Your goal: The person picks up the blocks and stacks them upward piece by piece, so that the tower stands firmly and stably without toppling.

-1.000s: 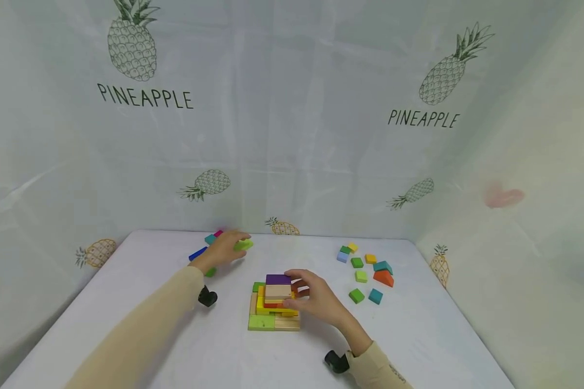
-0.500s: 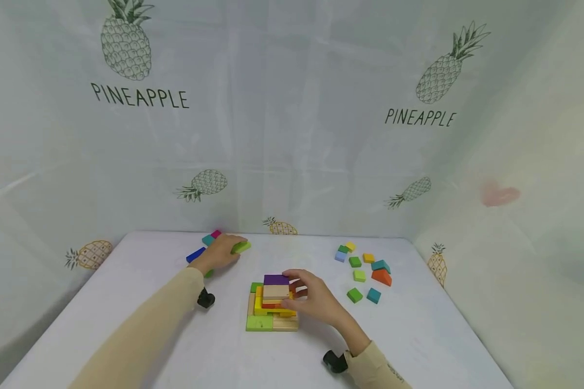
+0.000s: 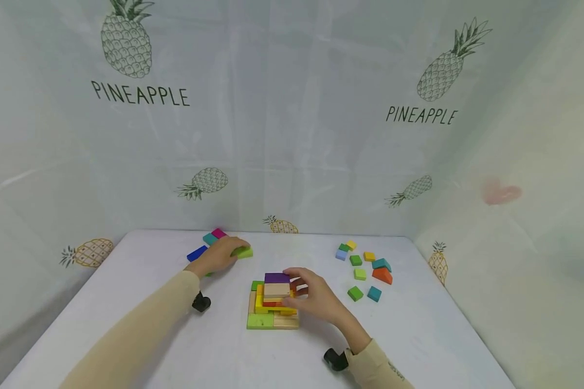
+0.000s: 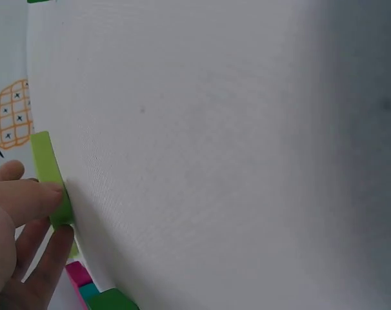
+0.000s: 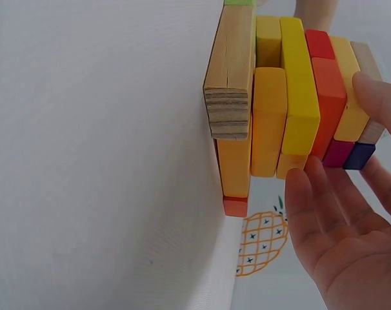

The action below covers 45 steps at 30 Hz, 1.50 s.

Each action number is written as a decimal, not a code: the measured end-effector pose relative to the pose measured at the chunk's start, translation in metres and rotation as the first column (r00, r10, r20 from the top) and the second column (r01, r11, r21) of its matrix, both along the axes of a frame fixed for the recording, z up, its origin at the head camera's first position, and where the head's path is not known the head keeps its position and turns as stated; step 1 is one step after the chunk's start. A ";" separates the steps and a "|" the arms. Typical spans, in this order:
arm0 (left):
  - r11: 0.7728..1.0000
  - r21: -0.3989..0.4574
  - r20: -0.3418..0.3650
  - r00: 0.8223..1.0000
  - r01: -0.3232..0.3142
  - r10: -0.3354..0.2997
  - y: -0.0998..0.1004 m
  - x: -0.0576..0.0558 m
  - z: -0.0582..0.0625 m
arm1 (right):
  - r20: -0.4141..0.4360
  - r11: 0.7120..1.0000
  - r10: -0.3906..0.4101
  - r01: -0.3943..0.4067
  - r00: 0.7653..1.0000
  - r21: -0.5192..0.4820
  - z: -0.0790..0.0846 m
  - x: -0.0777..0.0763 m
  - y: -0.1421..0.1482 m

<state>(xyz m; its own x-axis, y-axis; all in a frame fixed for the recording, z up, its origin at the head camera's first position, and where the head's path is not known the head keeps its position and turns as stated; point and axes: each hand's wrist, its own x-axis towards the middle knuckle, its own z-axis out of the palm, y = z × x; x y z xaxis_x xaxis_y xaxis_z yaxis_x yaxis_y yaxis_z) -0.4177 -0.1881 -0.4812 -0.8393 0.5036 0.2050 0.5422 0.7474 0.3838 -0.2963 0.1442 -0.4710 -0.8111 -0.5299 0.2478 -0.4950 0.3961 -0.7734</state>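
At the back left of the white table, my left hand [image 3: 218, 256] pinches a lime green block [image 3: 245, 252]. The left wrist view shows the thumb across this block [image 4: 48, 158] and fingertips at its lower end. Mid-table stands a layered stack of wooden blocks [image 3: 276, 292], with a wide base of green and plain wood, yellow and red layers above, and a purple block [image 3: 277, 278] on top. My right hand [image 3: 318, 296] holds the stack's right side. In the right wrist view its thumb lies on the upper layers, with the fingers round behind them.
Loose blocks lie beside my left hand: a blue one [image 3: 197, 253], a teal one [image 3: 210, 238] and a magenta one [image 3: 218, 233]. Several more lie at the right, among them an orange triangular block [image 3: 382, 275] and a green block [image 3: 355, 293]. A pineapple-printed curtain [image 3: 292, 119] hangs behind the table.
The lime green block in my left hand has come down slightly toward the tabletop. My right hand stays at the stack, and the view has shifted a little.
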 end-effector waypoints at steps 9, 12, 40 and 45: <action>0.999 -0.035 0.041 0.999 0.005 -0.004 -0.002 0.015 0.001 | -0.014 1.000 0.004 -0.004 1.000 -0.004 -0.002 -0.001 0.000; 0.999 -0.048 0.054 0.999 0.002 0.001 -0.001 0.018 0.001 | -0.013 1.000 0.005 -0.005 1.000 -0.001 -0.003 0.000 0.000; 0.989 0.119 -0.081 0.994 0.089 -0.079 0.030 0.081 0.064 | -0.016 1.000 -0.004 0.003 1.000 -0.017 -0.004 -0.002 0.001; 0.983 0.114 -0.103 0.986 0.144 -0.132 0.041 0.093 0.071 | -0.040 1.000 0.003 -0.004 0.999 -0.017 -0.003 -0.002 -0.001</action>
<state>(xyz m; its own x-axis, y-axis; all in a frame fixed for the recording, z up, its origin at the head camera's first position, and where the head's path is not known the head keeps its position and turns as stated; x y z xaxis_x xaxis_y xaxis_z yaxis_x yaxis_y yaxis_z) -0.3242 -0.1469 -0.4101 -0.7372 0.5800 0.3466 0.6753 0.6143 0.4082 -0.2981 0.1434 -0.4736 -0.7988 -0.5278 0.2889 -0.5266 0.3810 -0.7600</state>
